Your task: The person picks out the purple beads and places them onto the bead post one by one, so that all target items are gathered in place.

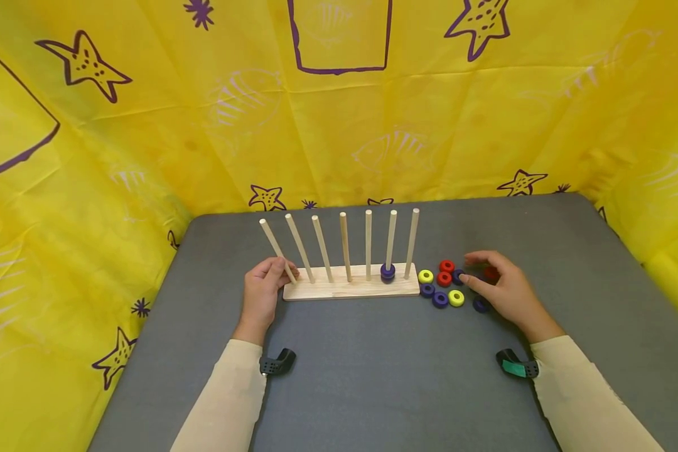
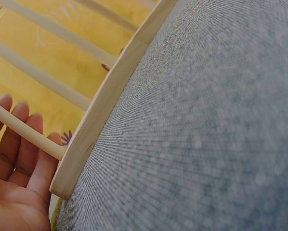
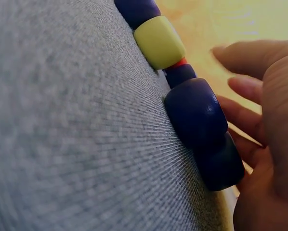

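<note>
A wooden peg stand with several upright dowels lies across the table. My left hand is at its left end, with relaxed fingers behind the leftmost peg. Two dark blue rings are stacked at the bottom of the second peg from the right. To the right of the stand lie loose blue rings, yellow rings and red rings. Over their right side hovers my right hand, thumb and forefinger apart. A blue ring is close by its fingers in the right wrist view.
The grey tabletop extends in front of the stand. A yellow cloth with starfish and fish drawings hangs behind the table and along both sides. Dark bands sit on both wrists over light sleeves.
</note>
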Tool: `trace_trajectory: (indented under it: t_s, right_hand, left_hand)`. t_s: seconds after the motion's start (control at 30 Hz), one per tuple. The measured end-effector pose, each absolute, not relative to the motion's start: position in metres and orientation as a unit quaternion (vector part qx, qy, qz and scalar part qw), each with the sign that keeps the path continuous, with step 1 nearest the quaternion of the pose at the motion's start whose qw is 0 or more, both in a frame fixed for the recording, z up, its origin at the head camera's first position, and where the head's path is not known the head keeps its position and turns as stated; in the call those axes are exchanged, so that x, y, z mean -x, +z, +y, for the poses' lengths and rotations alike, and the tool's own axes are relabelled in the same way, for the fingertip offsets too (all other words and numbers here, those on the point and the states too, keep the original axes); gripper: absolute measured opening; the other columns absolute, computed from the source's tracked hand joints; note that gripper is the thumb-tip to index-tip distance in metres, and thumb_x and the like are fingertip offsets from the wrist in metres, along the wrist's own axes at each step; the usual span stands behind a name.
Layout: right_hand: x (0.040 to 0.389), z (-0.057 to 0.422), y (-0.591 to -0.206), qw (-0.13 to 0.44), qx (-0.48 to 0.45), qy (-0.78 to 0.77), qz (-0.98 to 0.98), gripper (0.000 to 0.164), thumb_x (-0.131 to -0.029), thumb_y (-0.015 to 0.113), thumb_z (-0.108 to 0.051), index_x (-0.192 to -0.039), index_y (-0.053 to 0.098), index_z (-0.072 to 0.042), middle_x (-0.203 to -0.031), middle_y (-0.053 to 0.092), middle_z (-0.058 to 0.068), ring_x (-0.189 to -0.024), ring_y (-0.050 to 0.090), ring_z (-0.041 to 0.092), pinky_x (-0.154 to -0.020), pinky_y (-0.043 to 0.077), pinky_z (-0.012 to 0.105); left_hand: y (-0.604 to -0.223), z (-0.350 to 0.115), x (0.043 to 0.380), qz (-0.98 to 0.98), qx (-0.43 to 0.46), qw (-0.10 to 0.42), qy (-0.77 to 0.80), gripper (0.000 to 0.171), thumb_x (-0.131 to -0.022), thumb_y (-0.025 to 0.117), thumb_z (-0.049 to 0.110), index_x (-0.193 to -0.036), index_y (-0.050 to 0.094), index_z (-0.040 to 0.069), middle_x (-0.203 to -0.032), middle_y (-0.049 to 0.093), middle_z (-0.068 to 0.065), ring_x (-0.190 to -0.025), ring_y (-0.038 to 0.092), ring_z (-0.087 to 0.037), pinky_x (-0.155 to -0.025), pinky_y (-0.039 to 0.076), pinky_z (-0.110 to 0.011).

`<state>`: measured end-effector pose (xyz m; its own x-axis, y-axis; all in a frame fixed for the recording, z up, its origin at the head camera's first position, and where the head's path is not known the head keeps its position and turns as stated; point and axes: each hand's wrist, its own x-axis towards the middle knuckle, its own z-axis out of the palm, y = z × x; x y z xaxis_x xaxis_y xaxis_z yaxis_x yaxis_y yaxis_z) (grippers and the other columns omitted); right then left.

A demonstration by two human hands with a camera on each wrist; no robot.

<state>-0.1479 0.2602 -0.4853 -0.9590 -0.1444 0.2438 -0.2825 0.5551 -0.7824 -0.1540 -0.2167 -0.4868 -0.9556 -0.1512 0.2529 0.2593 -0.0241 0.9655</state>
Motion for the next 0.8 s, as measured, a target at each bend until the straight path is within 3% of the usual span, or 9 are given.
trace_trajectory:
  t_s: [0.1, 0.2, 0.3, 0.57, 0.8]
  right_hand:
    - [0.1499, 0.2614, -0.4866, 0.061, -0.123, 0.446, -0.884, 0.039, -0.101, 0.082, -0.014, -0.135, 0.068, -0.003, -0.130, 0.069, 0.016, -0.119, 0.059, 0.030, -0.100, 0.040, 0.025]
    - [0.1521, 0.2624, -0.4869, 0.044, -0.129, 0.440, -0.888, 0.038, -0.100, 0.083, -0.013, -0.134, 0.069, -0.002, -0.130, 0.068, 0.018, -0.124, 0.057, 0.036, -0.108, 0.042, 0.046]
    - [0.1534, 0.2621, -0.4867, 0.034, -0.133, 0.435, -0.890, 0.038, -0.099, 0.084, -0.012, -0.132, 0.070, -0.001, -0.130, 0.068, 0.021, -0.126, 0.054, 0.043, -0.105, 0.040, 0.066]
    - [0.1549, 0.2614, -0.4878, 0.044, -0.140, 0.412, -0.900, 0.032, -0.097, 0.086, -0.013, -0.125, 0.076, -0.003, -0.124, 0.071, 0.018, -0.120, 0.054, 0.041, -0.099, 0.040, 0.061]
    - [0.1541, 0.2606, -0.4882, 0.045, -0.140, 0.405, -0.902, 0.030, -0.096, 0.087, -0.014, -0.122, 0.076, -0.002, -0.122, 0.070, 0.019, -0.119, 0.054, 0.042, -0.098, 0.039, 0.062]
  left_hand:
    - [-0.4867, -0.2168, 0.1541, -0.684, 0.040, 0.143, -0.714, 0.035, -0.114, 0.060, 0.011, -0.101, 0.068, -0.021, -0.098, 0.069, -0.034, -0.088, 0.073, -0.020, -0.084, 0.061, -0.031]
    - [-0.4868, -0.2170, 0.1546, -0.686, 0.041, 0.144, -0.712, 0.035, -0.114, 0.060, 0.011, -0.101, 0.068, -0.021, -0.098, 0.068, -0.036, -0.089, 0.074, -0.020, -0.084, 0.061, -0.031]
    - [-0.4875, -0.2174, 0.1547, -0.688, 0.043, 0.145, -0.710, 0.035, -0.114, 0.060, 0.012, -0.101, 0.068, -0.020, -0.098, 0.069, -0.036, -0.089, 0.074, -0.021, -0.084, 0.061, -0.031]
    - [-0.4890, -0.2179, 0.1556, -0.683, 0.041, 0.145, -0.714, 0.035, -0.114, 0.060, 0.011, -0.101, 0.068, -0.020, -0.093, 0.073, -0.020, -0.088, 0.073, -0.021, -0.083, 0.062, -0.032]
    - [-0.4895, -0.2178, 0.1559, -0.684, 0.039, 0.143, -0.714, 0.030, -0.113, 0.058, 0.005, -0.100, 0.068, -0.020, -0.093, 0.073, -0.021, -0.088, 0.073, -0.020, -0.083, 0.062, -0.031]
